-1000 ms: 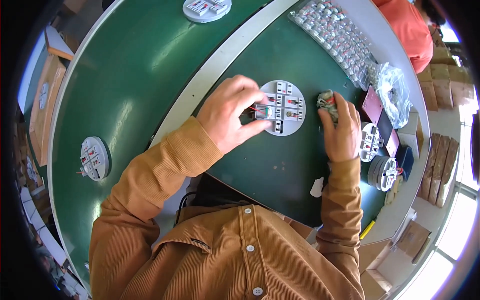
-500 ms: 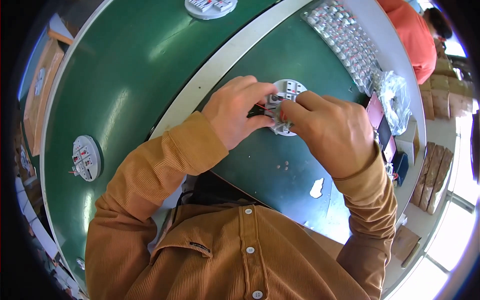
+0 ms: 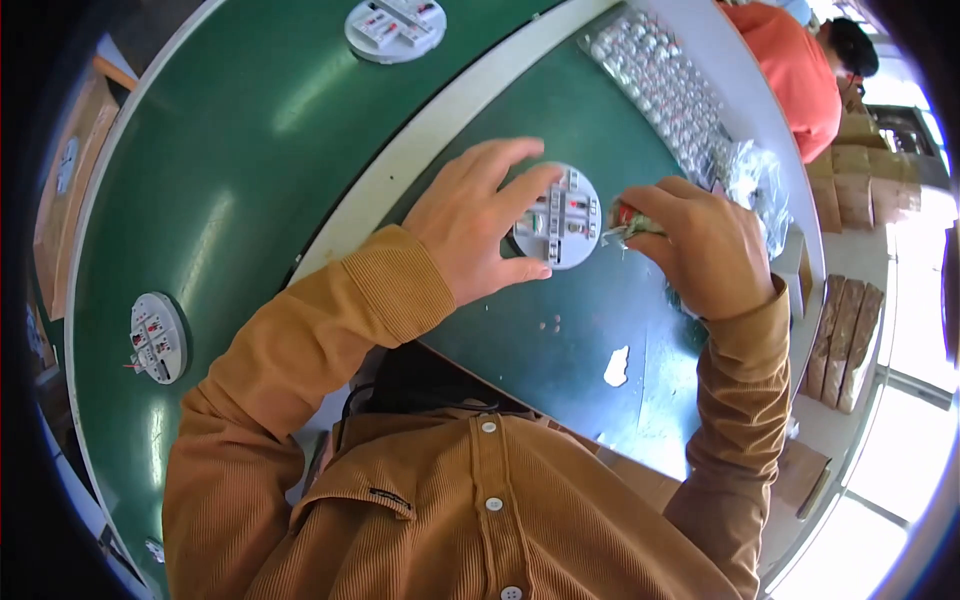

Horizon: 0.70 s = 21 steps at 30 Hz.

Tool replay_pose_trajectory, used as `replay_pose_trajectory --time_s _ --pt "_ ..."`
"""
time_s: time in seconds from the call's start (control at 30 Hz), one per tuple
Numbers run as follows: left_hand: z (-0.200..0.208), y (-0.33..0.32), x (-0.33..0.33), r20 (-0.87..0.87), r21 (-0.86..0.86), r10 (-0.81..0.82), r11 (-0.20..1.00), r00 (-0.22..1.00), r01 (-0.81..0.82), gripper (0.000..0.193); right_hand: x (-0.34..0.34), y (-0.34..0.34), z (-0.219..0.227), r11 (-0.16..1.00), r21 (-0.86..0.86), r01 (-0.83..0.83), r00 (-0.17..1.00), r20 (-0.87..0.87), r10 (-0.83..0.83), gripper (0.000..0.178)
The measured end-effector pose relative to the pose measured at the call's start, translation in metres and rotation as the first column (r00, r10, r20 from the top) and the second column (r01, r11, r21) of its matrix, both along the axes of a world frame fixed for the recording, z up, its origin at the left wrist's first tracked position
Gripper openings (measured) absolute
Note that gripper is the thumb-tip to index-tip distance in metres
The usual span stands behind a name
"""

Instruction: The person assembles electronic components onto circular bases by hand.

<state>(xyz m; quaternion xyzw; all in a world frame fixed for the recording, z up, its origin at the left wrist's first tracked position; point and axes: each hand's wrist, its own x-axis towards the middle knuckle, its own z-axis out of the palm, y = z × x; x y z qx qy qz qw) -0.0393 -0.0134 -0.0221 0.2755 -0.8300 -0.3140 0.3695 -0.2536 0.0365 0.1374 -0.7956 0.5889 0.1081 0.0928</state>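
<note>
In front of me a round light-grey disc (image 3: 581, 243) with raised dividers and small red, black and white parts lies on the green work surface. My left hand (image 3: 478, 215) is spread at its left side, thumb and forefinger apart around the rim; whether the fingertips touch it I cannot tell. Just right of the disc, clear of it, my right hand (image 3: 708, 245) is closed around a small red and greenish object (image 3: 628, 222) with a clear, shiny edge. Its kind cannot be made out, as my fingers cover most of it.
Similar discs stand on the green belt (image 3: 250, 190), one at the far side (image 3: 396, 30) and one at the left (image 3: 158, 338). A clear tray of round parts (image 3: 655, 85) and a crumpled plastic bag (image 3: 755, 185) lie at the right. Beyond sits a person in red (image 3: 785, 70).
My right hand has pulled away from the disc to the right with the red and greenish object. My left fingers have spread wider. The discs on the belt have shifted toward me in view.
</note>
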Motion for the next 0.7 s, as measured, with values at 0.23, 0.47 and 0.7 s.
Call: replay_pose_trajectory --time_s 0.23,0.47,0.7 --pt "-0.002 -0.003 -0.012 0.155 -0.064 -0.079 0.994 0.985 0.089 0.083 0.0 0.005 -0.008 1.0 -0.018 -0.016 0.976 -0.216 0.012 0.014" --pt "-0.006 -0.006 -0.011 0.115 -0.021 -0.103 0.994 0.988 0.106 0.084 0.017 -0.013 -0.011 0.972 -0.058 -0.229 0.93 -0.309 0.201 0.014" --pt "-0.01 -0.009 -0.016 0.127 -0.028 -0.103 0.994 0.987 0.107 0.082 0.033 -0.027 -0.008 0.947 0.004 -0.321 0.902 -0.304 0.307 0.014"
